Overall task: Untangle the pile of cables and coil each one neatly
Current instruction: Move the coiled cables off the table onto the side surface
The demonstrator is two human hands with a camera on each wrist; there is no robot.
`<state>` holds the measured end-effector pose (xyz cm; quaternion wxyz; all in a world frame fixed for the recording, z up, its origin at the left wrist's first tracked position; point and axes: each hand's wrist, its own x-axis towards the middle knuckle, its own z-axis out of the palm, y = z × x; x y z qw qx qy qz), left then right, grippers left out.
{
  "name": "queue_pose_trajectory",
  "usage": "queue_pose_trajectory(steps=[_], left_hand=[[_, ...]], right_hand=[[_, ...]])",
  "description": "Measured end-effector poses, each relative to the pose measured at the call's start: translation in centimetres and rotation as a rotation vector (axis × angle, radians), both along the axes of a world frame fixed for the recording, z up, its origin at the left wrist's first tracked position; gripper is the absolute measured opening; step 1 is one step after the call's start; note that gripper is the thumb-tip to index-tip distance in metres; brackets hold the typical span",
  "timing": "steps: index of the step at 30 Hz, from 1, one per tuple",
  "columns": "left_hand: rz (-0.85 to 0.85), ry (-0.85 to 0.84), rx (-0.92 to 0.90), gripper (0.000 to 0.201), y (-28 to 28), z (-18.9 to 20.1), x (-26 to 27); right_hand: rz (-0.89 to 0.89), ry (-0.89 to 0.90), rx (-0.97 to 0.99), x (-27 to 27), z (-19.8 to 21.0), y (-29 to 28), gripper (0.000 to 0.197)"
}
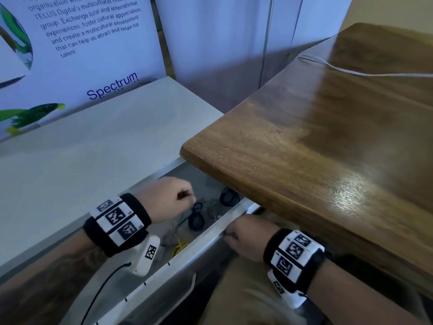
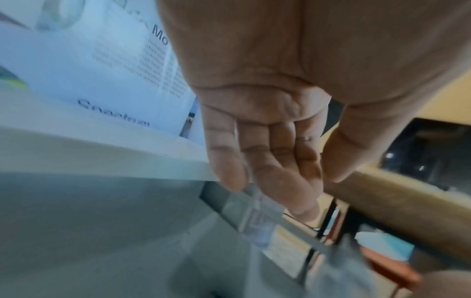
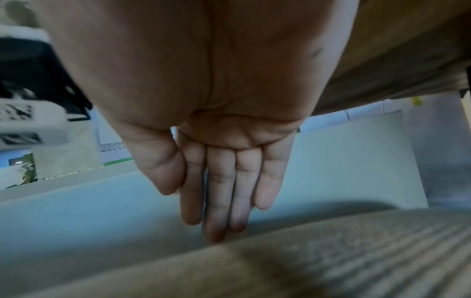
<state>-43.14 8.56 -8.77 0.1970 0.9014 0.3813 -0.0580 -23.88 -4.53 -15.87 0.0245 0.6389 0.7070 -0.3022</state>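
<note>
hands at the open drawer, cables still inside

a grey drawer [image 1: 210, 233] stood pulled out from a pale cabinet [image 1: 93, 148], tucked partly under the corner of a wooden desk [image 1: 304, 137]. the cables lay in a loose pile on the drawer floor: two dark coils [image 1: 196, 215] near the middle and back, a yellow cable [image 1: 179, 248] nearer the front, and some pale grey wire between them, too blurred to sort out.

the left hand [image 1: 167, 198] hung over the drawer above the pile. in the left wrist view its fingers [image 2: 275, 167] were straight and relaxed, the grip loose and holding nothing.

the right hand [image 1: 243, 238] was at the drawer's front edge. in the right wrist view its fingers [image 3: 221, 191] were straight and together, tips against the pale drawer front, with no cable in the grip.

a thin white cord [image 1: 351, 71] ran across the desk top, well apart from the drawer. a printed poster [image 1: 82, 43] leaned behind the cabinet.
</note>
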Motion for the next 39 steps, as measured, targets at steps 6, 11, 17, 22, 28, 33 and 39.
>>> queue_pose_trajectory(steps=[6, 11, 17, 22, 28, 33, 39], left_hand=[[-0.06, -0.073, -0.461, 0.017, -4.8, 1.0, 2.1], [0.027, 0.052, -0.458, 0.012, -5.5, -3.2, 2.5], [0.134, 0.256, -0.313, 0.057, -2.6, -7.4, 0.0], [0.326, 0.117, -0.24, 0.072, 1.0, -10.1, -1.7], [0.467, 0.044, -0.117, 0.052, 5.0, -10.7, -1.7], [0.553, -0.002, -0.081, 0.039, 6.1, -10.2, -1.7], [0.253, 0.21, 0.052, 0.035, 3.6, -4.6, 2.1]], right_hand=[[-0.036, 0.041, 0.047, 0.3, -1.1, 1.5, 0.036], [-0.074, 0.094, -0.007, -0.7, -1.3, 4.3, 0.023], [-0.025, 0.026, 0.004, -2.5, -2.0, 7.4, 0.06], [-0.039, 0.054, -0.008, -3.5, -1.7, 8.6, 0.081], [-0.054, 0.055, 0.012, -3.1, -0.3, 7.7, 0.073], [-0.061, 0.072, 0.098, -2.0, 2.4, 5.4, 0.071], [-0.063, 0.05, 0.143, -0.4, 7.7, 0.0, 0.061]])
